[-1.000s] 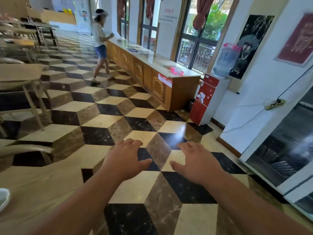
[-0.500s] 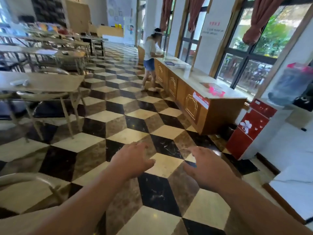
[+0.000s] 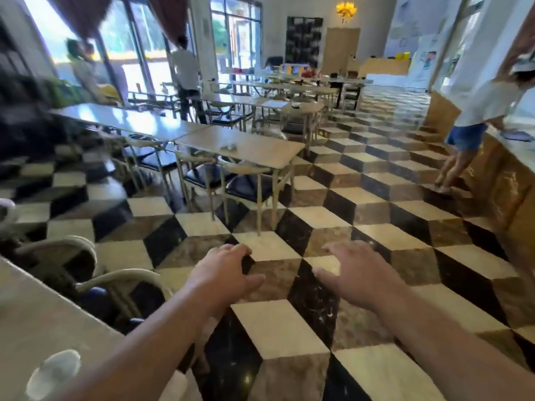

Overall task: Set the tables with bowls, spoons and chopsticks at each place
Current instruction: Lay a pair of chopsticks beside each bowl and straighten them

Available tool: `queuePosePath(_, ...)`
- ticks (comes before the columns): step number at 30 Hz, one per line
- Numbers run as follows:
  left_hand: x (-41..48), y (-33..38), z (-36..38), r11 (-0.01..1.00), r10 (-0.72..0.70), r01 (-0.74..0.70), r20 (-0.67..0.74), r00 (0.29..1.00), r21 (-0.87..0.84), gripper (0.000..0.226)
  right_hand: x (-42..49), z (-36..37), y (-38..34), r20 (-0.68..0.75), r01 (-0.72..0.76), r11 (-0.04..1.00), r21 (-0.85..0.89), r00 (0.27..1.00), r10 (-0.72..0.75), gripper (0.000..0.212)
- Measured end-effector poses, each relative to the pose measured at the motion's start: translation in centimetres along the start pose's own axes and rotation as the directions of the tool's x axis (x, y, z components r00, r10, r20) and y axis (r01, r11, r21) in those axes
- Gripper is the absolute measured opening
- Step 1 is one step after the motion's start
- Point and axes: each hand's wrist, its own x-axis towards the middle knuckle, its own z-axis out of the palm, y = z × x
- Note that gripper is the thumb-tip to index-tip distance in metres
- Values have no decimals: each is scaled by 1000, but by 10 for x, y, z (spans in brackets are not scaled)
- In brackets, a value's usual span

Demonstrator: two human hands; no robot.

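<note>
Two bare forearms reach forward over a floor of cream, brown and black marble tiles [image 3: 278, 328] laid in a cube pattern. The left hand [image 3: 224, 273] is held palm down above the tiles, fingers loosely spread, with nothing in it. The right hand [image 3: 357, 277] lies the same way just beside it, fingers apart and likewise empty (the two do not touch).

In the lower left corner is the near pale-topped bench [image 3: 34, 314]. On it, close by the left forearm, lies a white round dish [image 3: 53, 373] (too blurred to tell bowl from plate). Curved pale chair backs [image 3: 121, 280] stand just beside that bench's edge.

Well apart from the hands, across the floor, a rectangular light wooden bench [image 3: 260, 157] bears a small white object [image 3: 230, 146], too small to name. Metal-legged chairs with dark seat cushions [image 3: 249, 189] are tucked under its near side. More benches of the same kind stand in rows behind it, toward the back wall.

On the right, a person in a white top and blue shorts [image 3: 469, 134] stands against a long brown wooden serving bench [image 3: 509, 180]. Another person in a white shirt [image 3: 185, 70] stands far back near tall windows hung with dark red curtains [image 3: 84, 15]. A yellow ceiling lamp [image 3: 346, 8] glows above the far end of the room.
</note>
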Motion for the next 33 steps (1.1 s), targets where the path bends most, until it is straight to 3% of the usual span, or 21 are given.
queuePosePath(7, 107, -48, -5, 970, -237, 229, -102, 966, -85, 74, 181, 12, -34, 44, 282, 959, -32, 959, -280, 66)
queuePosePath(13, 241, -119, -18, 928, -352, 327, -134, 926, -180, 79, 345, 29, -87, 64, 373, 928, 6, 926, -372, 69)
queuePosePath(23, 399, -210, -130, 896, -438, 399, -232, 869, -195, 73, 571, 3, -200, 62, 521, 854, -2, 852, -520, 67)
queuePosePath(28, 453, -289, -150, 812, -582, 535, -246, 775, -232, 74, 681, 31, -274, 108, 637, 770, 0, 766, -634, 70)
queuePosePath(33, 499, -381, -188, 637, -770, 718, -262, 581, -281, 76, 799, 45, -375, 139, 779, 626, 33, 617, -775, 79)
